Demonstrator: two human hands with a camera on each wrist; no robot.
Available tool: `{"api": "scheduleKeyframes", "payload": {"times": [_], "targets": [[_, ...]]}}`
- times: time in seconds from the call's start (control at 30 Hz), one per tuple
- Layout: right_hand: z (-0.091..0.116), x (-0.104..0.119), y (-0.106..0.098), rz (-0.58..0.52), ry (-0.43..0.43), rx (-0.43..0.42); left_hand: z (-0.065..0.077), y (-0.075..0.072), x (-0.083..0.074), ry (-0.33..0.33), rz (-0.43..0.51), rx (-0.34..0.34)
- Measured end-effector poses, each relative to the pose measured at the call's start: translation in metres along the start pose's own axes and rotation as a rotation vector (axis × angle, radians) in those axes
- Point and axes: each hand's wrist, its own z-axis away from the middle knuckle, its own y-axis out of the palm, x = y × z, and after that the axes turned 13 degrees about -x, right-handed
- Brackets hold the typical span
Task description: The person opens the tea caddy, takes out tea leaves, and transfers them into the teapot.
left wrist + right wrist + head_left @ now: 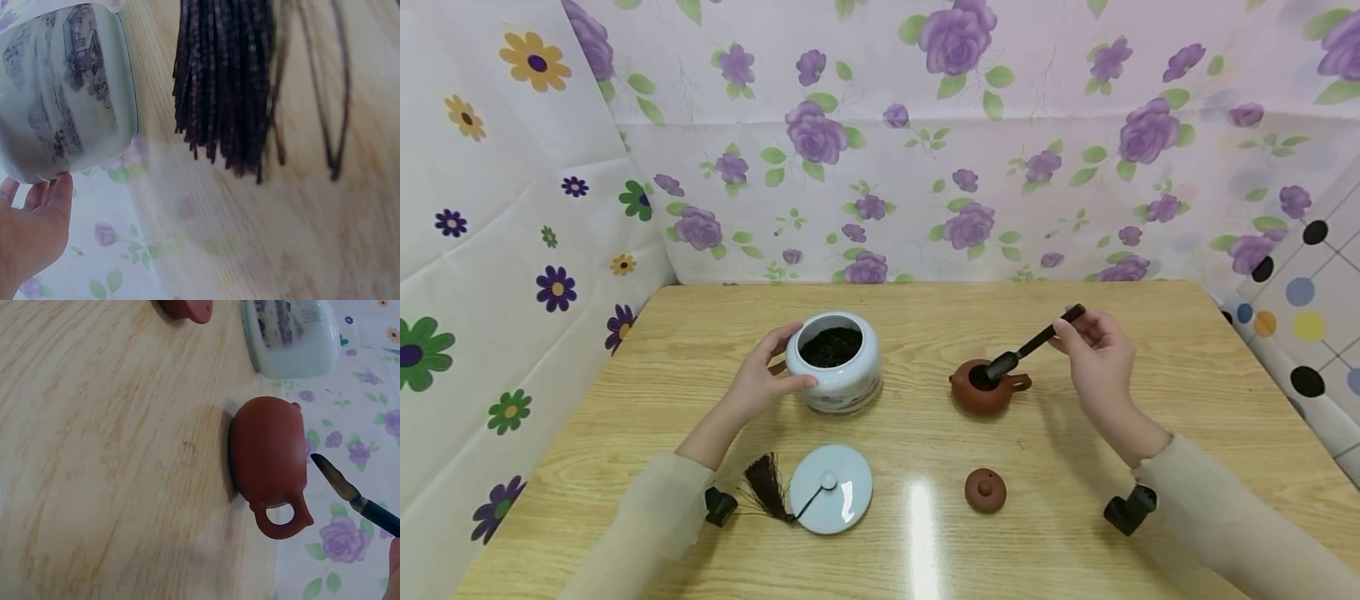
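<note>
My left hand (765,379) grips the left side of a white porcelain jar (842,387), thumb in front and fingers behind its shoulder. Dark tea leaves (831,347) fill much of the jar. Between the thumb and fingers of my right hand (1099,354) is the black handle of a small tea scoop (1037,340). Its blade tilts down over the open mouth of a reddish-brown clay teapot (983,400), where something dark shows inside. In the right wrist view, the scoop (337,478) appears just above the teapot's rim (305,450).
A pale porcelain lid (842,508) with a dark tassel (764,483) lies in front of the jar. The teapot's small clay lid (985,492) sits in front of the teapot. Flowered cloth (887,167) hangs behind the wooden table (925,325).
</note>
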Motion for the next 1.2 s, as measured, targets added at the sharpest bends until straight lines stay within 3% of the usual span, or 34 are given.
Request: {"api": "scheduleKeyframes", "payload": {"times": [0.2, 0.43, 0.8, 1.2], "targets": [[-0.006, 0.009, -0.009, -0.066, 0.183, -0.032, 0.001, 0.001, 0.001, -0.007, 0.004, 0.001], [-0.009, 0.01, -0.031, -0.096, 0.353, 0.022, 0.0, 0.002, 0.004, -0.004, 0.005, -0.001], [-0.009, -0.002, -0.064, -0.115, 0.5, 0.089, 0.001, 0.002, 0.002, -0.008, 0.007, -0.005], [-0.005, -0.023, -0.086, 0.065, 0.582, 0.136, 0.0, 0.002, 0.001, -0.01, 0.004, -0.009]]}}
